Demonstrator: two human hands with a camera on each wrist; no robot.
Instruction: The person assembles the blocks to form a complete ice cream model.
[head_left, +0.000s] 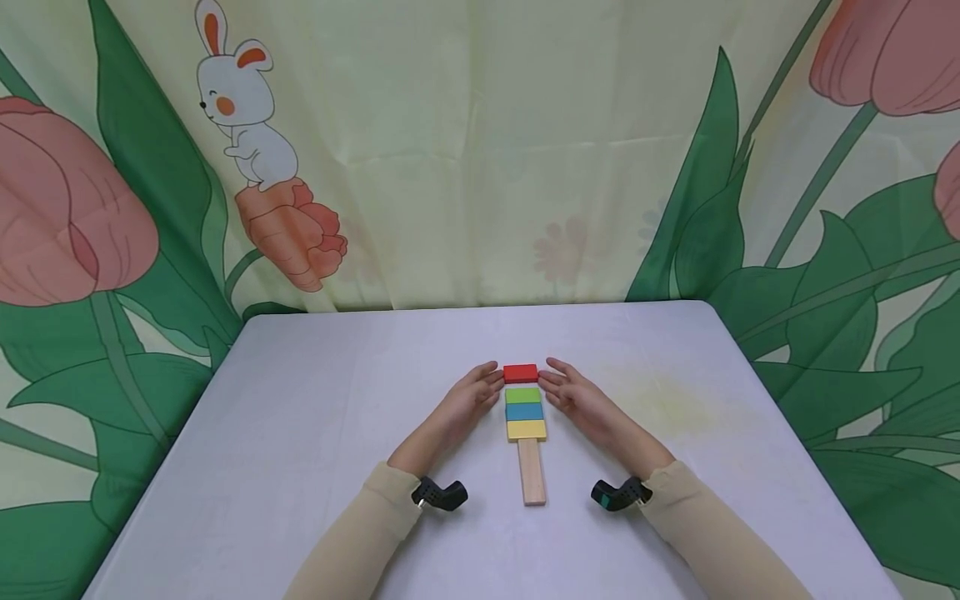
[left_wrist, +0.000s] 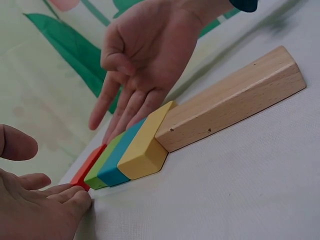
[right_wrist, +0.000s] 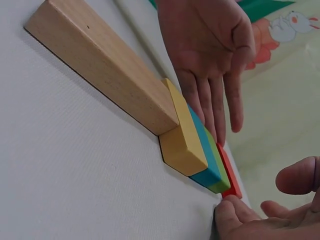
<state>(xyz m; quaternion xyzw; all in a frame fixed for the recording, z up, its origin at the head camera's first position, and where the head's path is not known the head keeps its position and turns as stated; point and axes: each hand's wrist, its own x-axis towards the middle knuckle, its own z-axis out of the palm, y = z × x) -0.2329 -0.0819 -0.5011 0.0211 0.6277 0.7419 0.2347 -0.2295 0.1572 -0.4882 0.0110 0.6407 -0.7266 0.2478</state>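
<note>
My left hand (head_left: 471,402) and right hand (head_left: 583,400) lie on either side of a red block (head_left: 520,373), fingertips right at its two short ends. Both hands have their fingers extended, palms turned toward each other. Just on the near side of the red block, a narrow gap away, a green block (head_left: 522,395), a blue block (head_left: 524,412) and a yellow block (head_left: 527,430) lie side by side in a row. From the yellow block a long plain wooden block (head_left: 532,472) runs toward me, as the left wrist view also shows.
A white cloth covers the table (head_left: 360,367). Behind its far edge hangs a curtain (head_left: 450,167) printed with tulips, leaves and a rabbit. Each wrist wears a black camera mount, such as the left one (head_left: 442,495), beside the wooden block.
</note>
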